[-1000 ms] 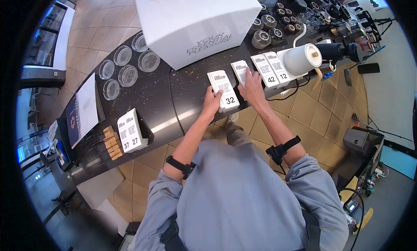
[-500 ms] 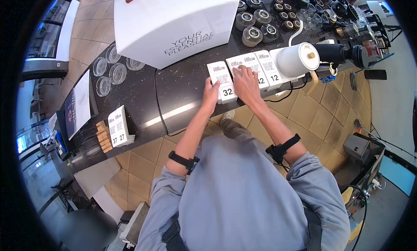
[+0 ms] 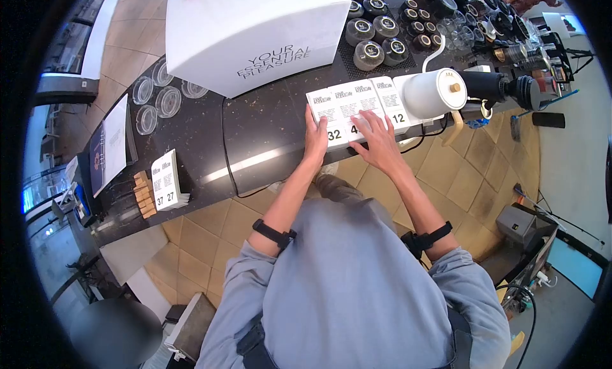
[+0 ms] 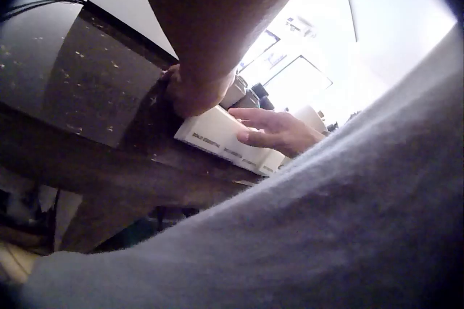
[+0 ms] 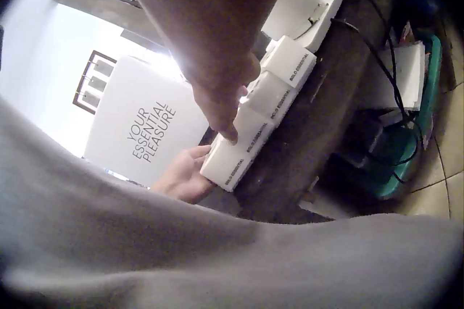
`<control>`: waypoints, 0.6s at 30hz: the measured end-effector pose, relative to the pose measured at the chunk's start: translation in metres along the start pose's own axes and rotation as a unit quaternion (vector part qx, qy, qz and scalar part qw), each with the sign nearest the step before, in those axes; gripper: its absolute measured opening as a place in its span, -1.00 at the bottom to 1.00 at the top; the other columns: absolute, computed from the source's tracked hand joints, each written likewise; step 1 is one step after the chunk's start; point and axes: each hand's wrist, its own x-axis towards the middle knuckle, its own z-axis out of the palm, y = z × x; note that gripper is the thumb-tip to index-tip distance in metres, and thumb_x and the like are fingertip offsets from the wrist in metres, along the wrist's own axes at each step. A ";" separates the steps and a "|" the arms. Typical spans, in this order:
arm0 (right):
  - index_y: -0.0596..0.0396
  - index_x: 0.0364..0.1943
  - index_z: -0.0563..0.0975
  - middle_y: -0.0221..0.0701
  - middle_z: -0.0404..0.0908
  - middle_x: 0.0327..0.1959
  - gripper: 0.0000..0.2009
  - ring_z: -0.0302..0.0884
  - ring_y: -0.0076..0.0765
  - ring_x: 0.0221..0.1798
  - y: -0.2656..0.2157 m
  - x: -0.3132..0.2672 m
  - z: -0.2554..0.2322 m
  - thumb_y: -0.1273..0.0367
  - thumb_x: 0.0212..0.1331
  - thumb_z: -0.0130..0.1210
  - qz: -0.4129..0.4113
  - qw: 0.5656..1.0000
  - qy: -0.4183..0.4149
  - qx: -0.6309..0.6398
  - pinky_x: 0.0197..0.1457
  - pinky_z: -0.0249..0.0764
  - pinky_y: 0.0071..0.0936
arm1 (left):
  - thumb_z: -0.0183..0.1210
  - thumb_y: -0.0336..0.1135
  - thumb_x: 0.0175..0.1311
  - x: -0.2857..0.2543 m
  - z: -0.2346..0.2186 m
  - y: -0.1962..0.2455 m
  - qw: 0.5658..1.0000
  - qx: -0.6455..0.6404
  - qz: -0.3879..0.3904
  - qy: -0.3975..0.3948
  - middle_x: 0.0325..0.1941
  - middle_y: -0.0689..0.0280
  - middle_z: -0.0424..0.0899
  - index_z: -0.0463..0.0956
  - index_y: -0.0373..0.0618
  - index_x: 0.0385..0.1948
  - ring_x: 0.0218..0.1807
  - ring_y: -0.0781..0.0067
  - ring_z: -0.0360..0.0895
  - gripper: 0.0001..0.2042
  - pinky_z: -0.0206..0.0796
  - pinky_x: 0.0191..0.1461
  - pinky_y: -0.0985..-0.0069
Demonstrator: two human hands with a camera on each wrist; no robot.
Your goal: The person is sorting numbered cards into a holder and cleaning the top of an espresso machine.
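A row of white printed card stacks [image 3: 386,91] stands at the counter's front edge, side by side. "32" shows on the left stack [image 3: 322,101] and "12" on the right one; the numbers between are partly covered. My left hand [image 3: 315,139] presses on the row's left end, fingers straight along its side and thumb at the top face. My right hand [image 3: 381,142] rests over the middle stacks with its fingers spread. In the left wrist view the right hand [image 4: 279,134] lies over the white stacks [image 4: 221,136]; in the right wrist view the left hand [image 5: 185,177] touches their end.
A white kettle [image 3: 430,95] stands right beside the row. Behind is a large white box [image 3: 255,37], with lidded jars [image 3: 370,55] to its right. Leftward lie clear round lids [image 3: 168,102], more cards [image 3: 167,177], wooden blocks [image 3: 144,193] and a black cable [image 3: 224,146].
The stack marked 32 has moved right against the other stacks, closing the gaps in the row. My right hand has shifted right and down, its fingers now spread over the middle stacks.
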 end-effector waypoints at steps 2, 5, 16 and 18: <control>-0.15 0.31 0.35 -0.27 0.25 0.37 -0.38 0.09 -0.13 0.49 0.007 -0.001 0.004 0.20 0.11 0.25 -0.006 1.000 -0.019 -0.005 0.51 -0.13 0.09 | -0.06 -0.22 0.46 0.000 -0.001 0.001 1.000 0.007 -0.002 -0.002 0.33 0.00 0.37 -0.20 -0.07 0.49 0.26 0.17 0.43 -0.34 0.27 0.27 0.35; -0.14 0.32 0.33 -0.27 0.23 0.40 -0.36 0.05 -0.12 0.51 0.004 0.000 0.003 0.20 0.09 0.27 -0.011 0.999 -0.038 -0.008 0.52 -0.15 0.11 | -0.02 -0.18 0.43 -0.017 -0.009 0.036 0.996 0.077 -0.046 -0.001 0.21 0.02 0.45 -0.22 -0.12 0.49 0.15 0.23 0.48 -0.29 0.31 0.19 0.36; 0.12 -0.02 0.54 -0.33 0.52 -0.13 -0.75 0.55 -0.25 -0.22 -0.130 0.053 0.015 0.40 0.22 0.13 -0.097 0.920 -0.137 0.355 -0.13 0.48 -0.40 | 0.12 -0.44 0.24 -0.095 -0.202 0.068 0.927 0.223 0.121 0.277 0.03 0.17 0.43 0.16 -0.06 0.36 -0.02 0.32 0.42 -0.40 0.29 0.12 0.35; 0.10 -0.01 0.55 -0.35 0.52 -0.13 -0.75 0.55 -0.31 -0.23 -0.164 0.065 0.039 0.38 0.24 0.12 -0.101 0.880 -0.279 0.370 -0.11 0.48 -0.38 | 0.08 -0.47 0.23 -0.114 -0.257 0.067 0.879 0.295 0.142 0.346 0.03 0.15 0.42 0.28 -0.09 0.28 0.06 0.23 0.40 -0.48 0.24 0.20 0.31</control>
